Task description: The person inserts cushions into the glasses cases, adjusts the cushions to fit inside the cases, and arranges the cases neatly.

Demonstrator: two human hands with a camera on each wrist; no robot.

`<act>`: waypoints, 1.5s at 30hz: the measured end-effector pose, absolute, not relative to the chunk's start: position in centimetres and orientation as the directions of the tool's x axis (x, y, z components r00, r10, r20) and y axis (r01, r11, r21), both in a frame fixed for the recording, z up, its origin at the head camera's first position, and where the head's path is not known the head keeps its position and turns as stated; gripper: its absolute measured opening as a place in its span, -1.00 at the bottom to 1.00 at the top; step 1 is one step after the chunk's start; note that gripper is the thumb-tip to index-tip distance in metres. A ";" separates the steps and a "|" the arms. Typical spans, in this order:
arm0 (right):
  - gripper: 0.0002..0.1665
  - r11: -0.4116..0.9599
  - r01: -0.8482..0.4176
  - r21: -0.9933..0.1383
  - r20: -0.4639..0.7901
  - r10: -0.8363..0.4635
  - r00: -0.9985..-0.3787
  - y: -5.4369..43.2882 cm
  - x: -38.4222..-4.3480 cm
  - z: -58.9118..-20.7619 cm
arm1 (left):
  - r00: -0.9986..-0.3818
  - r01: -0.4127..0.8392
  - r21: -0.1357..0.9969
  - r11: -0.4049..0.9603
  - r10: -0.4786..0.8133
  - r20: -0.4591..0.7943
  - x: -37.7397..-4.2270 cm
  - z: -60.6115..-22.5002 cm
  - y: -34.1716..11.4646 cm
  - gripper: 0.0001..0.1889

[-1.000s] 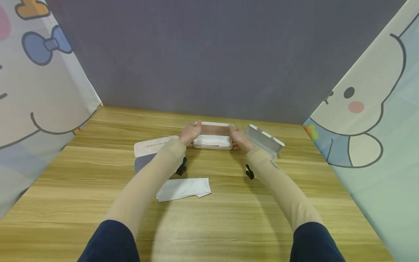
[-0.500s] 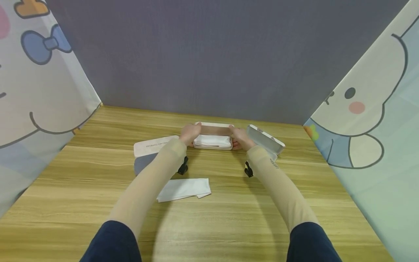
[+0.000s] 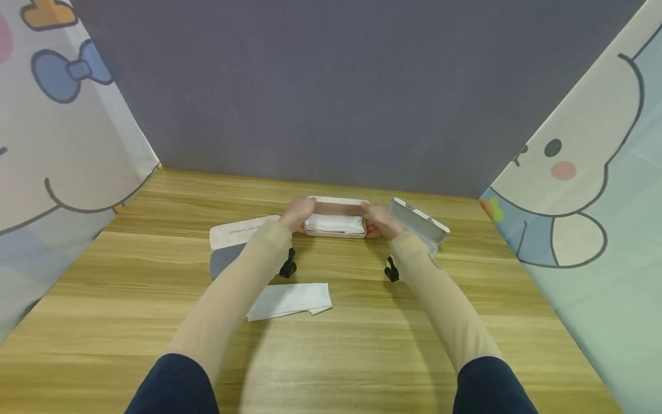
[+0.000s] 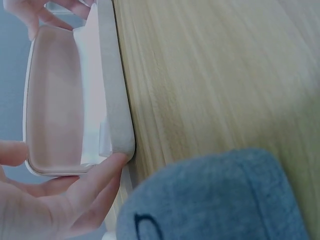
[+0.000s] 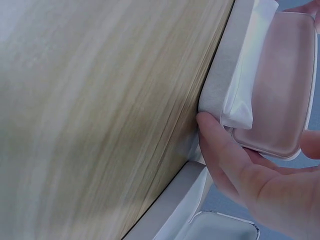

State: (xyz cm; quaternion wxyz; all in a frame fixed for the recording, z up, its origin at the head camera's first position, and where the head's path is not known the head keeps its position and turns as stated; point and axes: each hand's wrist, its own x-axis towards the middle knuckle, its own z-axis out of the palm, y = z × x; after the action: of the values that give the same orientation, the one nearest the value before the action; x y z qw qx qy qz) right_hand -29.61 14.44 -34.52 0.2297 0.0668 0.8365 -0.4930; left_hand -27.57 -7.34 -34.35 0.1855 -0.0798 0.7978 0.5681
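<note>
An open glasses case [image 3: 338, 208] with a pinkish lining stands near the back of the table, its lid raised. A folded white cloth [image 3: 335, 222] lies in its base. My left hand [image 3: 297, 214] grips the case's left end, thumb at the lid rim and fingers round the base corner, as the left wrist view shows. At the opposite end my right hand [image 3: 380, 219] holds it likewise; in the right wrist view its fingers [image 5: 220, 135] press the base corner while the thumb [image 5: 311, 144] touches the lid edge.
Right of it another open case [image 3: 421, 223] with a grey inside stands at an angle. A white and blue-grey case [image 3: 227, 257] with printed lettering sits on the left, partly behind my left forearm. A second folded white cloth [image 3: 295, 300] lies in front. A grey wall [image 3: 310, 103] rises behind.
The lid's upper edge has tipped slightly down towards me, and both thumbs have come down with it. The other cases and the loose cloth stay where they were.
</note>
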 end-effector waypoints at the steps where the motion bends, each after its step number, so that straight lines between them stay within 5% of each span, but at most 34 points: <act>1: -0.23 0.511 0.334 -0.792 -0.450 -0.118 -0.885 14.5 -29.6 -34.6 | -0.918 -0.337 0.878 0.341 0.090 -0.387 -27.5 -34.3 -7.3 -0.32; 45: -0.27 0.491 0.284 -0.824 -0.429 -0.212 -0.878 14.9 -29.8 -35.0 | -0.904 -0.316 0.880 0.354 0.169 -0.393 -28.0 -34.4 -8.2 -0.40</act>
State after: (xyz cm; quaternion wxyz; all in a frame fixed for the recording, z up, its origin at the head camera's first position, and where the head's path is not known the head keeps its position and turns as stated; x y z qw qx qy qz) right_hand -29.78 14.92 -35.00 0.2461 0.0217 0.8275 -0.5041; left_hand -27.97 -8.16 -34.38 0.2140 -0.0463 0.7946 0.5663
